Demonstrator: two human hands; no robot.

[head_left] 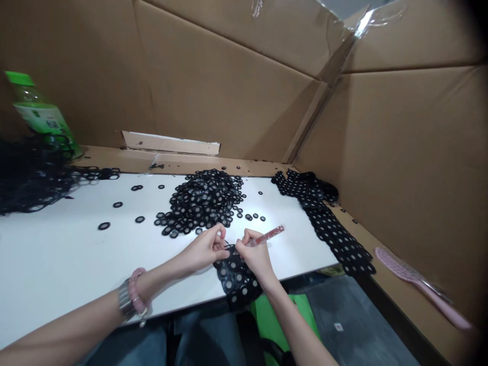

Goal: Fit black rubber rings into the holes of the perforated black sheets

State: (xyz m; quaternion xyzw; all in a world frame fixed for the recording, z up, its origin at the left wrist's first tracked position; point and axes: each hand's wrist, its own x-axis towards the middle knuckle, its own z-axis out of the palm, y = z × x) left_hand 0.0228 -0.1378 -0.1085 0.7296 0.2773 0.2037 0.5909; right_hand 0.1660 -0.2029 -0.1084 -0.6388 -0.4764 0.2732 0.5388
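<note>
My left hand [208, 247] is closed in a pinch on the top edge of a black sheet of joined rings [237, 277] that hangs over the near edge of the white table [57, 254]. My right hand [256, 251] is closed around a clear pen-like tool with a red core [267, 236], its tip pointing at the sheet between the two hands. A heap of loose black rings with mesh centres [204, 201] lies just beyond the hands.
A long strip of the same black ring sheet [328, 223] runs along the right edge. Tangled black leftovers [34, 175] and a green-capped bottle [41, 119] sit far left. A pink hairbrush [415, 282] lies on the cardboard ledge at right. Cardboard walls [229, 76] enclose the table.
</note>
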